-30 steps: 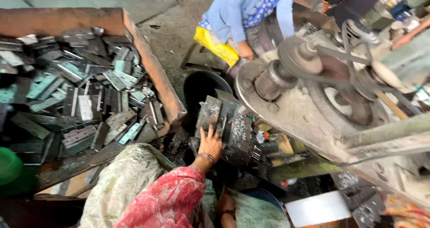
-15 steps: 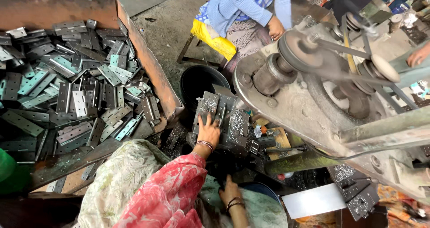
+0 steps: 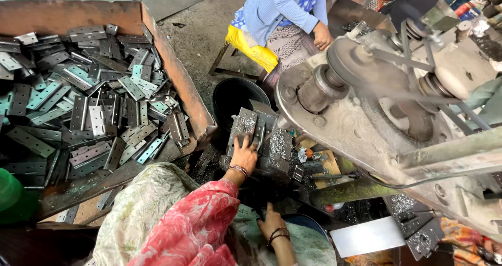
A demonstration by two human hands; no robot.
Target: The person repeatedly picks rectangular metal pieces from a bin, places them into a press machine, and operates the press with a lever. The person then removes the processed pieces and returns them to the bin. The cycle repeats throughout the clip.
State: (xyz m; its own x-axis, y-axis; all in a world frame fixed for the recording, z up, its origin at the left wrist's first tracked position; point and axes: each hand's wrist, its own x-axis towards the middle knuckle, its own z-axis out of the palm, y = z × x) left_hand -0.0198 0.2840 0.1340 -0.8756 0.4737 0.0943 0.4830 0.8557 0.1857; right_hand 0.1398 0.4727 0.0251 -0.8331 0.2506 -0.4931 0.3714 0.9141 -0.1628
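The left hand point(image 3: 243, 152) is pressed, fingers together, on a hinge point(image 3: 246, 129) to steady it (machine point(image 3: 366, 119) just beside), while the right hand point(image 3: 271, 223) rests empty, loosely spread.

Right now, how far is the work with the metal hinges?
Done: a few hinge plates lie at lower right, by the machine. In hand: the left hand presses a hinge plate at the machine; the right hand rests low. Left: the rusty tray holds many hinges.

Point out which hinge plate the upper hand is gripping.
The left hand grips the upright grey hinge plate beside the machine, covered in shavings; the other hinges lie flat and loose in the rusty tray.
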